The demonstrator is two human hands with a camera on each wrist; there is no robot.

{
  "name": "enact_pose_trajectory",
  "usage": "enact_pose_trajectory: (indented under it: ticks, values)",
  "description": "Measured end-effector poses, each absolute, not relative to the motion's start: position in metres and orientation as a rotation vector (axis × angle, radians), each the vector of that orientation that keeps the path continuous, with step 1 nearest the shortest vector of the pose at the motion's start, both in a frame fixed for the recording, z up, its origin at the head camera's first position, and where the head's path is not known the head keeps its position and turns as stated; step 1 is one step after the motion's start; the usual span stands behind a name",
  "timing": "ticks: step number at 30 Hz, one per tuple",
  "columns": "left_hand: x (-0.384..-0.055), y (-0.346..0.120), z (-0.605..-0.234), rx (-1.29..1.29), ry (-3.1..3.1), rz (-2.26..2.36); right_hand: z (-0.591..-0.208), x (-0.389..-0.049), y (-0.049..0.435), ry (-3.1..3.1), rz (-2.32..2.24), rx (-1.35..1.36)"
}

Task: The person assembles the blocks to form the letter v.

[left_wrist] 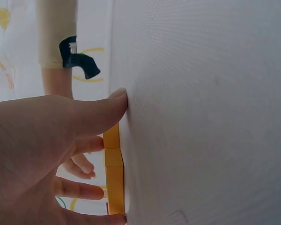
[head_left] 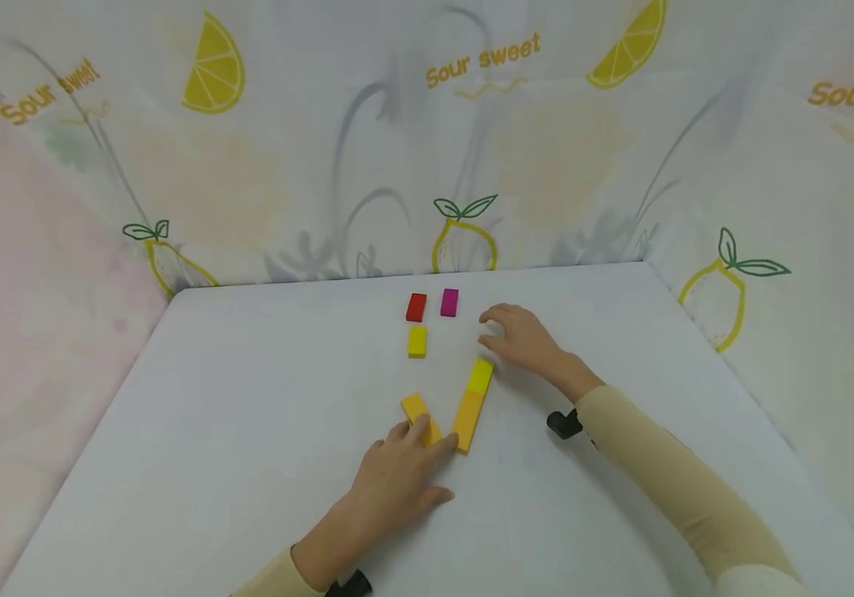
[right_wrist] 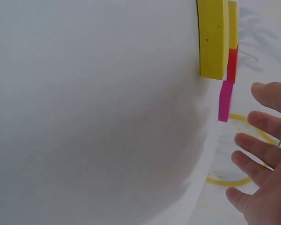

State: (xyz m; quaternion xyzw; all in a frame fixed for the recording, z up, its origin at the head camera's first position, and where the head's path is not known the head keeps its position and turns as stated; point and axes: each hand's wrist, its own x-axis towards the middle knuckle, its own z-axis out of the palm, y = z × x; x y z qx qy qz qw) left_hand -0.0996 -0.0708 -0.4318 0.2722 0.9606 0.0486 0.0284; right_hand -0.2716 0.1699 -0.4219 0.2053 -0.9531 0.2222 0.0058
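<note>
My left hand spreads low over the table with relaxed fingers. Its fingertips touch a slanted orange block, and its index fingertip is at the near end of another orange block. In the left wrist view, the thumb stands apart from the fingers. A bright yellow block continues that second orange block end to end, away from me. Just beyond the yellow end, my right hand hovers with loosely bent, parted fingers; nothing is between them in the right wrist view.
Farther back lie a red block, a magenta block and another yellow block. The white table meets a printed lemon cloth at its back and sides. Dark wrist mounts sit under the forearms.
</note>
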Motion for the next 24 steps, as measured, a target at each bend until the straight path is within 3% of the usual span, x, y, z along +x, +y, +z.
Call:
enact_pose_trajectory:
  ticks: [24]
  values:
    - [-0.098,-0.070,-0.430,0.824,2.951,0.130,-0.414,-0.311,0.159,-3.014,0.739,0.638]
